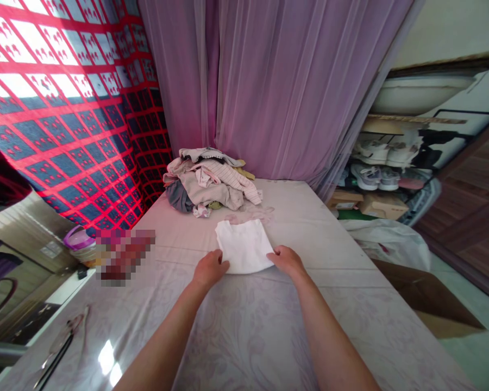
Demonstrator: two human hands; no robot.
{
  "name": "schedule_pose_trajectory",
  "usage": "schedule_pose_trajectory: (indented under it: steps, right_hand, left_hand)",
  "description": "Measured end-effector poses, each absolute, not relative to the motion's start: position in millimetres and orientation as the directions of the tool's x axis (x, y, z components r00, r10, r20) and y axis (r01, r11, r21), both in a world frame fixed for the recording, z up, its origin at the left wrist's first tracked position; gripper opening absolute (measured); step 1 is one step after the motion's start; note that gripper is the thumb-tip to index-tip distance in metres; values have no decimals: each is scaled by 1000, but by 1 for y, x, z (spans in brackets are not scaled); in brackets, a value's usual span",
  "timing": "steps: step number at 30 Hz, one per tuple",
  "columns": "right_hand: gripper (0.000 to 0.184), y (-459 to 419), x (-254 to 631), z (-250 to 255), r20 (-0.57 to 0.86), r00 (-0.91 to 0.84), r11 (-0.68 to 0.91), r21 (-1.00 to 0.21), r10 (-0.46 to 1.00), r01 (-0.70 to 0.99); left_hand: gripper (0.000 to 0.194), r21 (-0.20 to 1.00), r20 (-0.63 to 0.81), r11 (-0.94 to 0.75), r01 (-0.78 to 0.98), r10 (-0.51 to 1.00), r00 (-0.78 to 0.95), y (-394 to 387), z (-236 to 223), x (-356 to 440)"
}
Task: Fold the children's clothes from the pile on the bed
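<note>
A white folded garment (pixel 245 247) lies flat on the pale, patterned tabletop (pixel 248 326), straight in front of me. My left hand (pixel 210 268) grips its near left corner, thumb and fingers pinched together. At the near right corner, my right hand (pixel 286 259) pinches the cloth in the same way. Whether it is a shirt or another kind of garment, I cannot tell. Beyond it rests a heap of crumpled clothes (pixel 212 182), with a striped piece, grey pieces and beige ones; neither hand touches it.
Purple curtains (pixel 285 81) hang behind the table, and a red-checked cloth (pixel 93 141) hangs at left. Eyeglasses (pixel 63 336) lie at the near left; a blurred patch covers something red. Right of the table stand a shoe rack (pixel 385 152) and a cardboard box (pixel 424 298).
</note>
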State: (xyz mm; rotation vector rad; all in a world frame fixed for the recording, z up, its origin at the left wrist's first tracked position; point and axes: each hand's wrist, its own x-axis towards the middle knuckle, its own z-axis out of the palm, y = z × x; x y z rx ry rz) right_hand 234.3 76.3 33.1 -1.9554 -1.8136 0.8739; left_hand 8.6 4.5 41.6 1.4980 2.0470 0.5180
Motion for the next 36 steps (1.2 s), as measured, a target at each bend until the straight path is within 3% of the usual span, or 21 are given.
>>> schedule_pose_trajectory:
  steps: [3, 5, 8, 15, 19, 23, 26, 33, 36]
  right_hand:
    - [28, 71, 229, 28, -221, 33, -201, -801, 975, 563]
    - [46, 65, 227, 33, -201, 62, -210, -909, 978, 360]
    - [55, 57, 232, 52, -101, 87, -109, -990, 991, 92]
    - [38, 79, 276, 102, 14, 163, 35, -992, 987, -125]
    - [29, 132, 301, 120, -14, 255, 27, -987, 967, -159]
    - [28, 190, 330, 138, 60, 366, 113, -986, 929, -124]
    - [30, 221, 354, 133, 141, 397, 181, -981, 907, -64]
    - [28, 229, 380, 33, 74, 497, -94, -948, 865, 304]
    - [32, 211, 374, -2, 181, 482, -136, -823, 857, 551]
  left_hand:
    - [13, 917, -264, 337, 214, 914, -309, 7, 41, 12]
    - [24, 952, -302, 269, -144, 894, -331, 7, 47, 16]
    - [44, 923, -282, 179, -339, 916, -285, 5, 68, 24]
    - [28, 878, -271, 243, -414, 963, -10, 44, 122, 49]
    - [19, 897, -289, 262, -357, 957, -23, 110, 137, 77]
    - [21, 942, -184, 171, -290, 983, -18, 178, 151, 107]
    - [26, 949, -156, 152, -275, 988, 7, 212, 145, 128]
    - [26, 928, -321, 321, -189, 947, 33, 217, 55, 147]
    - [24, 920, -348, 341, -195, 937, -4, 198, 19, 130]
